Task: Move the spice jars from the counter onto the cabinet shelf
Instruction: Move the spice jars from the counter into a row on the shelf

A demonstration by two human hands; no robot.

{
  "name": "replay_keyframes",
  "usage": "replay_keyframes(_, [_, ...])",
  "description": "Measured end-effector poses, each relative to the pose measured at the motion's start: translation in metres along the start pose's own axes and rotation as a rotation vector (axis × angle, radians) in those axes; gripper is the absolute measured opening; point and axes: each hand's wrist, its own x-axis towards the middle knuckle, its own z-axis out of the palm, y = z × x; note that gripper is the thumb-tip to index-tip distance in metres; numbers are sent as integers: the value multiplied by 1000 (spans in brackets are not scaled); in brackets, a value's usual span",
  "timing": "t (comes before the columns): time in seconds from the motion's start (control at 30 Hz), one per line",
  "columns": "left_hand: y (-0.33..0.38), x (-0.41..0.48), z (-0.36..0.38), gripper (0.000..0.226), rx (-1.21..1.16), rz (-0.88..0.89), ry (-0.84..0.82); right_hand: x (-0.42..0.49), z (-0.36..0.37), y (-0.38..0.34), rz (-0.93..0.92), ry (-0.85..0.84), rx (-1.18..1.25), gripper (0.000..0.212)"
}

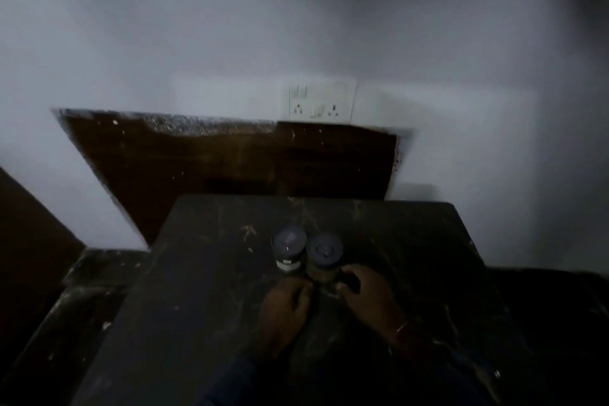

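The head view is dim and blurred. Two jars stand upright side by side on a dark counter [204, 306], a little below the middle of the frame. The left jar [289, 252] has a dark lid and a pale band near its base; the right jar [324, 259] has a dark lid and yellowish contents. They look to be touching or nearly so.

Two hands come in from the lower edge. The left hand [286, 310] sits just below the left jar, fingers curled and close together, tips near the jar's base; whether they touch it cannot be told. The right hand [367, 295] is at the base of the right jar, fingers curved around its lower right side, seemingly in contact, though whether it truly grips is unclear. A red band [402, 327] shows on the right wrist.

Behind the counter, a brown panel [214, 161] leans against a white wall [296, 26]. One switch plate [320, 101] with two sockets is set on the wall, just above the panel, centre frame.
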Motion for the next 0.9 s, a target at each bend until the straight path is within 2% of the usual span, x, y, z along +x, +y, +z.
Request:
replay_keyframes(0.13, [-13, -24, 18, 18, -34, -98, -10, -6, 20, 7, 89, -85, 51, 66])
replay_keyframes(0.3, [-7, -25, 23, 19, -75, -186, -43, 28, 20, -18, -11, -10, 135, 85])
replay_keyframes(0.37, [-4, -24, 18, 22, -92, -209, -59, 48, 20, -27, -11, -9, 105, 96])
replay_keyframes(0.47, [0, -25, 10, 25, -106, -248, -123, 77, 25, -30, 10, -129, -42, 108])
replay_keyframes(0.57, [0, -28, 6, 14, -108, -237, -117, 96, 33, -24, 3, -251, -196, 106])
replay_keyframes(0.7, [-7, -29, 3, 14, -152, -268, -138, 93, 39, -15, -11, -161, -258, 95])
replay_keyframes(0.77, [-15, -31, 3, 15, -186, -312, -115, 83, 38, -13, 39, -123, -211, 93])
replay_keyframes(0.83, [-24, -33, 2, 20, -206, -332, -111, 71, 33, -11, 99, -158, -97, 91])
replay_keyframes(0.9, [-30, -36, -3, 44, -272, -349, -152, 55, 23, -12, 137, -240, 194, 79])
